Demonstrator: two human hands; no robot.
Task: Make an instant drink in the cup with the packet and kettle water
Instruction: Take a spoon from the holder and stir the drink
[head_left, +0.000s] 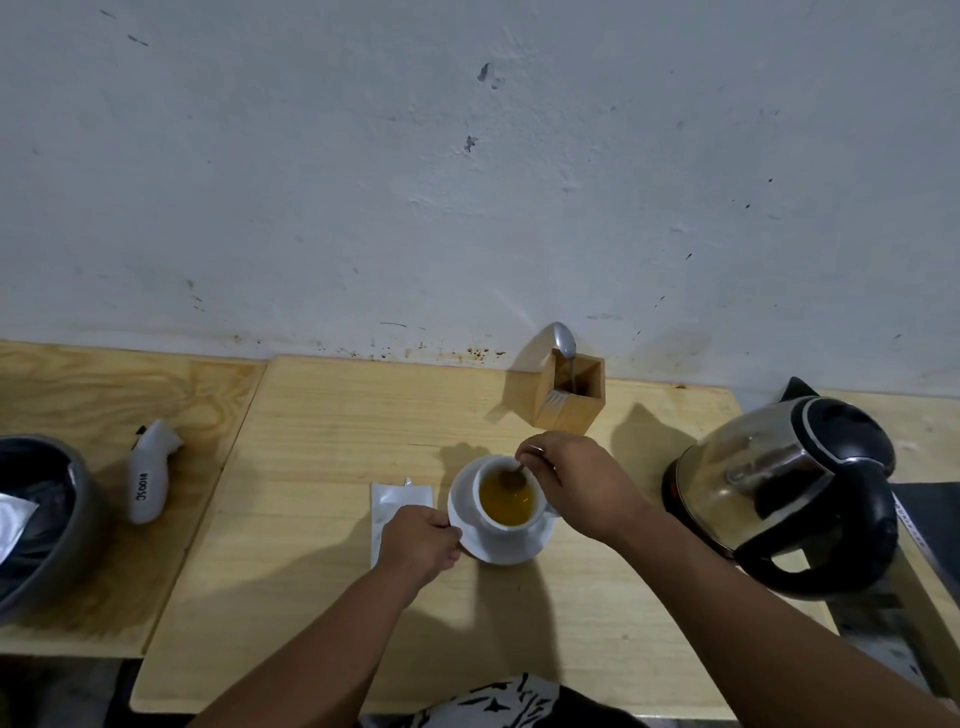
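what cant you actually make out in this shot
- Packet, head view: lower part hidden by the left hand; no print legible.
- Spoon bowl: sunk in the drink in the cup; the right hand covers the handle.
- Bin: cut off by the left edge.
- Kettle: water level unreadable through glare.

Bare table (322, 415) lies open left of the cup (506, 499); kettle (789, 493) and wooden holder (569, 397) crowd its right.

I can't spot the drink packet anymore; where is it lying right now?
The packet lies flat on the wooden table, just left of the saucer, partly under the left hand that steadies the saucer.
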